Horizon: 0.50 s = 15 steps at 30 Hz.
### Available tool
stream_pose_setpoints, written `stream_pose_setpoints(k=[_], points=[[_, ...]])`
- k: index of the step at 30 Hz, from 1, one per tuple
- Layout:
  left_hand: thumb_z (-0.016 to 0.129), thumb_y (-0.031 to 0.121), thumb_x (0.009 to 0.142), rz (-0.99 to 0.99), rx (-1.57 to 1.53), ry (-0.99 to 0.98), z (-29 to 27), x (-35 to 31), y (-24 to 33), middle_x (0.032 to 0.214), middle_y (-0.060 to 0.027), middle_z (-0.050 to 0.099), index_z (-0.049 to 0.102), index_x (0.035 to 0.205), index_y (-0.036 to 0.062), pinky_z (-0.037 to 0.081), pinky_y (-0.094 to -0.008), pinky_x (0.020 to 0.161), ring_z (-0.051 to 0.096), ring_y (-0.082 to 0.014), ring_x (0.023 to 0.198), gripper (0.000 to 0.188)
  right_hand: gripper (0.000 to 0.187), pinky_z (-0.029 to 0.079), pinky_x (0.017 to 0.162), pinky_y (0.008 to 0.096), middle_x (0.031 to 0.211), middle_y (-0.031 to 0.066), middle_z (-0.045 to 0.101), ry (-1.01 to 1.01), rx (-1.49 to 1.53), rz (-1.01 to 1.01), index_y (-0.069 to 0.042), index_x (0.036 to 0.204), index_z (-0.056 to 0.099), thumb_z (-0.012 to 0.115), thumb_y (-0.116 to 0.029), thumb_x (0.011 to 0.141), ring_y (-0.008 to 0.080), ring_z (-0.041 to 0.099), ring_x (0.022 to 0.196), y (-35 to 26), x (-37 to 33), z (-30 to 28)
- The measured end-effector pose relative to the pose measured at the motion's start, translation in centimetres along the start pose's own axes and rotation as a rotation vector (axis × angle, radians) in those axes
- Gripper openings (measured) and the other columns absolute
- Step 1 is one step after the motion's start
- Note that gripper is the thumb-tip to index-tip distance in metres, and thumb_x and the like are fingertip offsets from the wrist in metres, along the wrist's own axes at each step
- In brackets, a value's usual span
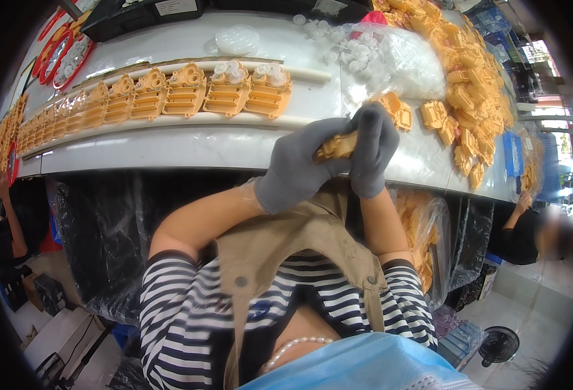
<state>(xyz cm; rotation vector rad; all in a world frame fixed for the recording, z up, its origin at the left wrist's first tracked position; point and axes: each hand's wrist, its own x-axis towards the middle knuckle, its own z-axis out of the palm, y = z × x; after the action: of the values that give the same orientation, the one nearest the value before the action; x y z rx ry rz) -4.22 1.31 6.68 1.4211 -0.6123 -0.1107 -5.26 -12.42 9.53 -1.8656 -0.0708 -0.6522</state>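
Note:
Grey gloves cover both my hands, which meet over the table's near edge. My left hand [299,159] is closed around a yellow-orange moulded plastic part [338,145]. On the part's right side my right hand [374,149] is closed too, its fingers folded against the part and hiding much of it. Just beyond my right hand lies another yellow plastic part [398,110]. A row of similar yellow plastic housings [148,96] stands between two white rails to the left. The two housings at its right end carry small white plastic pieces [270,73].
A heap of yellow parts [472,84] covers the table's right side. Beside it lie a clear plastic bag [410,58] and loose white pieces [363,53]. Black trays [137,18] stand at the back, red-rimmed baskets [73,62] far left. Other people work at both sides.

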Motion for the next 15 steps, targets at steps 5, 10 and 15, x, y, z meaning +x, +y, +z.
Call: stream_pose_setpoints(k=[5, 10, 15], points=[[0.078, 0.004, 0.077, 0.112, 0.078, -0.063, -0.7, -0.1, 0.3, 0.114, -0.0114, 0.064, 0.054, 0.128, 0.0015, 0.051, -0.0290, 0.088, 0.062, -0.0150, 0.102, 0.056, 0.029, 0.035, 0.057, 0.0263, 0.067, 0.0013, 0.041, 0.018, 0.047, 0.042, -0.002, 0.069, 0.045, 0.047, -0.013, 0.096, 0.0100, 0.038, 0.063, 0.3, -0.3, 0.2], [0.077, 0.010, 0.078, 0.068, 0.041, -0.107, -1.0, 0.3, 0.0, 0.114, -0.0123, 0.064, 0.054, 0.128, 0.0013, 0.051, -0.0292, 0.088, 0.062, -0.0160, 0.102, 0.056, 0.040, 0.034, 0.059, 0.0249, 0.068, 0.0006, 0.044, 0.102, 0.169, 0.114, -0.003, 0.073, 0.048, 0.041, -0.031, 0.101, 0.0093, 0.039, 0.063, 1.2, -0.4, 0.4], [0.076, 0.015, 0.081, 0.124, 0.092, -0.081, -1.1, 0.1, -0.1, 0.115, -0.0131, 0.064, 0.054, 0.128, 0.0015, 0.050, -0.0301, 0.088, 0.063, -0.0177, 0.102, 0.053, 0.054, 0.035, 0.061, 0.0249, 0.069, 0.0011, 0.046, 0.141, 0.163, 0.082, -0.003, 0.075, 0.050, 0.034, -0.046, 0.102, 0.0106, 0.041, 0.065, 1.3, -0.5, 0.0]])
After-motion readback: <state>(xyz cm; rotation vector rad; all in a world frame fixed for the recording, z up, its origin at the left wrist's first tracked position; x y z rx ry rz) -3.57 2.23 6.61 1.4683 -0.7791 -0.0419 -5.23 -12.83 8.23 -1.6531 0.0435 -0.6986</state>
